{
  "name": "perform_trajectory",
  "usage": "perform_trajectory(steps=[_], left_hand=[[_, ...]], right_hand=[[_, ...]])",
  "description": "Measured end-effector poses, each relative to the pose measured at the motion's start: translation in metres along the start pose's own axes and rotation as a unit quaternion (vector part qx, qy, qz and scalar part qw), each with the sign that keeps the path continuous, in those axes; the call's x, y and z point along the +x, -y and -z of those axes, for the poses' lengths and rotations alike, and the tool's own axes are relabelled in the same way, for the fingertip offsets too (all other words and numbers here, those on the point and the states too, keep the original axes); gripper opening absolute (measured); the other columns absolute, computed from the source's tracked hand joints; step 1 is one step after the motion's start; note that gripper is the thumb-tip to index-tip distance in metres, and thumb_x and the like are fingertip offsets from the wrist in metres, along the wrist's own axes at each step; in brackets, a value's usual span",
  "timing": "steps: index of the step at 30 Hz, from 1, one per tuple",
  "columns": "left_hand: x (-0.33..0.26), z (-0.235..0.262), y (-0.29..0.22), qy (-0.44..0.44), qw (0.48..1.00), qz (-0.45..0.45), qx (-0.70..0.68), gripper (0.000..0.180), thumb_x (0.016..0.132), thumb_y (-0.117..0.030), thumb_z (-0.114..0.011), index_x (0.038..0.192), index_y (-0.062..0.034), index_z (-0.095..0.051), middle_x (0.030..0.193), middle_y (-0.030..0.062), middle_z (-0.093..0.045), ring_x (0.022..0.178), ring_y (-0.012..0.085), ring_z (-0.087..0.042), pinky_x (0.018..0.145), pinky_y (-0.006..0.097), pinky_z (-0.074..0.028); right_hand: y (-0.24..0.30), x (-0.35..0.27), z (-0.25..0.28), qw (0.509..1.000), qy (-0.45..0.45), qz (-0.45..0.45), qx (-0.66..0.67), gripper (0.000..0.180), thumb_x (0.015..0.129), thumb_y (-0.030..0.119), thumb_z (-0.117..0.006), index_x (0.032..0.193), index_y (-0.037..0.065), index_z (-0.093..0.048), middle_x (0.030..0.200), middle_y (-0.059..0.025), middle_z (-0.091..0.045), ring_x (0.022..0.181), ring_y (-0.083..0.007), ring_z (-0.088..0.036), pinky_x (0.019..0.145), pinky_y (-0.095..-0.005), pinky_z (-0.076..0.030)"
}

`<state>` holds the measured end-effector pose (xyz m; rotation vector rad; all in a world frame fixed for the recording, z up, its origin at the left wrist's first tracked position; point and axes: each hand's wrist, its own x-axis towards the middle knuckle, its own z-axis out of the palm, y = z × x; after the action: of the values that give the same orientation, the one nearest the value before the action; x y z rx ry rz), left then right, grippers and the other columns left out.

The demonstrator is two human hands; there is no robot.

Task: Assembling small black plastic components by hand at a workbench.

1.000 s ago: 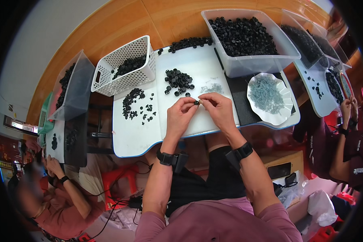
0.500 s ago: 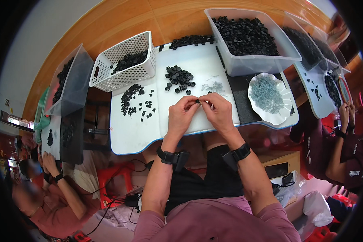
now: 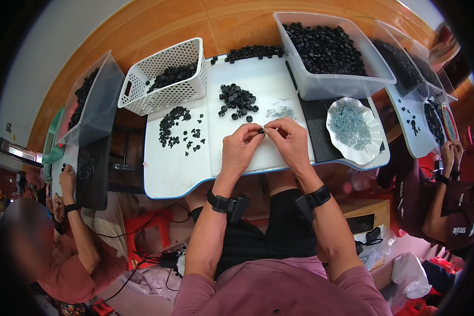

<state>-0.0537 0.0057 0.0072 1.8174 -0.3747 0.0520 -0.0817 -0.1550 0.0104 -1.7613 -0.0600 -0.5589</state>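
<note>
Over the white tabletop, the fingertips of my left hand pinch a small black plastic part. My right hand is closed against the same part from the other side, thumb and forefinger pressed together. Whether a screw sits between the right fingertips is too small to tell. Just beyond my hands lies a heap of round black caps. Some loose thin silvery screws are scattered beyond my right hand. Smaller black plastic pieces are spread out to the left.
A white perforated basket and a large clear bin, both with black parts, stand at the back. A scalloped white dish of screws rests on a black mat at right. Co-workers sit on both sides.
My hands stay together at the black part, with only slight finger movement. The view has shifted a little. At left, a co-worker's hand has lifted toward their table.
</note>
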Motion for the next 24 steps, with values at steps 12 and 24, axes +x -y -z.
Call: perform_trajectory(steps=[12, 24], left_hand=[[-0.002, 0.003, -0.006, 0.034, 0.999, 0.016, 0.015, 0.022, 0.095, -0.005, -0.074, 0.116, -0.0004, -0.067, 0.098, 0.0110, -0.079, 0.092, 0.0126, -0.074, 0.082, 0.026, -0.057], [0.000, 0.008, 0.000, 0.027, 0.998, 0.020, -0.050, 0.023, 0.094, -0.006, -0.077, 0.116, -0.0028, -0.071, 0.100, 0.0032, -0.074, 0.081, 0.0068, -0.065, 0.073, 0.023, -0.052]], right_hand=[[0.001, -0.001, 0.000, 1.000, 0.019, -0.004, 0.007, 0.009, 0.087, 0.003, -0.077, 0.096, 0.003, -0.076, 0.085, -0.0054, -0.069, 0.067, -0.0126, -0.060, 0.061, -0.0265, -0.047], [-0.005, 0.002, 0.005, 0.996, 0.060, -0.022, 0.058, 0.012, 0.089, 0.004, -0.075, 0.100, 0.002, -0.077, 0.093, -0.0046, -0.076, 0.086, -0.0123, -0.067, 0.076, -0.0267, -0.051]])
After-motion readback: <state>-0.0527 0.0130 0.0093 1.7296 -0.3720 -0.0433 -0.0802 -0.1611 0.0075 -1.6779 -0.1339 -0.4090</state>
